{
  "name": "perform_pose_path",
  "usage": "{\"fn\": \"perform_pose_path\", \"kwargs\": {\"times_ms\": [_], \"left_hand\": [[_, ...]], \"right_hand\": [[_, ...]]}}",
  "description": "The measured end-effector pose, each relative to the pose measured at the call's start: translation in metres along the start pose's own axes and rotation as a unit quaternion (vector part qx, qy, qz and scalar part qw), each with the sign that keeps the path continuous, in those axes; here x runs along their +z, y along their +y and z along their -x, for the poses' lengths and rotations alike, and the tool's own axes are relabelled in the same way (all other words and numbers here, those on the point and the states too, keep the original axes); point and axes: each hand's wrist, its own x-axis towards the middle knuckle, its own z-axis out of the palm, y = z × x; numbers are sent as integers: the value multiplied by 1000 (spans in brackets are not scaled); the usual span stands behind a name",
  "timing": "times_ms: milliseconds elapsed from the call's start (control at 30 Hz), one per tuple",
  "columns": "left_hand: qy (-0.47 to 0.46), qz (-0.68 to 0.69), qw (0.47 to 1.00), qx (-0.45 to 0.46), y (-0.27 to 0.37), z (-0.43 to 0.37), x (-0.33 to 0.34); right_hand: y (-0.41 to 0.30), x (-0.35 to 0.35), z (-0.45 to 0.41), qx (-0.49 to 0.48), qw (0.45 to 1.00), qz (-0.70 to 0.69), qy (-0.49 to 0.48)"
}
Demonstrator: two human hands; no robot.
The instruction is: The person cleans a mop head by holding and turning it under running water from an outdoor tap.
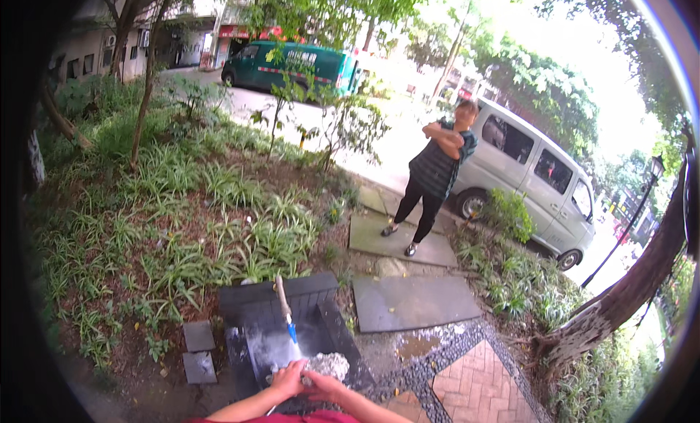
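Observation:
Over a dark stone outdoor sink [276,300], my hands hold a wet, shaggy grey-white bundle [331,364]. It looks like a mop head or rag; its near side is hidden by my hands. My left hand [290,378] grips its left part, close under the water. My right hand [321,386] lies beside the left, its fingers at the bundle's near edge. Water runs in a white spray from the blue nozzle [292,332] on a pipe tap [283,300] at the sink's back.
A person [437,160] stands with raised, crossed arms on stone slabs [399,240] beyond the sink. Behind are a silver van [525,166] and a green van [290,67]. Plants [180,220] border the left; a tree trunk [618,308] leans at right. A puddle [418,346] lies near the brick paving [481,387].

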Motion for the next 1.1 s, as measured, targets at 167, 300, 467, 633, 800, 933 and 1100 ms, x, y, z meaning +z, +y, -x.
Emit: {"fn": "perform_pose_path", "kwargs": {"times_ms": [167, 300, 467, 633, 800, 933, 1100], "left_hand": [[24, 17, 999, 37, 5, -1, -4], [-1, 3, 1000, -4, -20, -2, 16], [36, -11, 999, 21, -8, 8, 8], [40, 5, 999, 25, -8, 5, 0], [39, 10, 999, 20, -5, 3, -4], [48, 14, 998, 28, -12, 6, -2], [62, 26, 996, 52, -13, 10, -7]], "right_hand": [[3, -10, -6, -33, 999, -5, -20], [0, 9, 9, -3, 1000, 3, 10], [16, -2, -16, -2, 999, 2, -35], [3, 8, -4, -17, 1000, 0, -20], [-2, 7, -5, -14, 1000, 7, -16], [0, 13, -3, -16, 1000, 3, -8], [9, 14, -13, -26, 1000, -6, -14]]}}
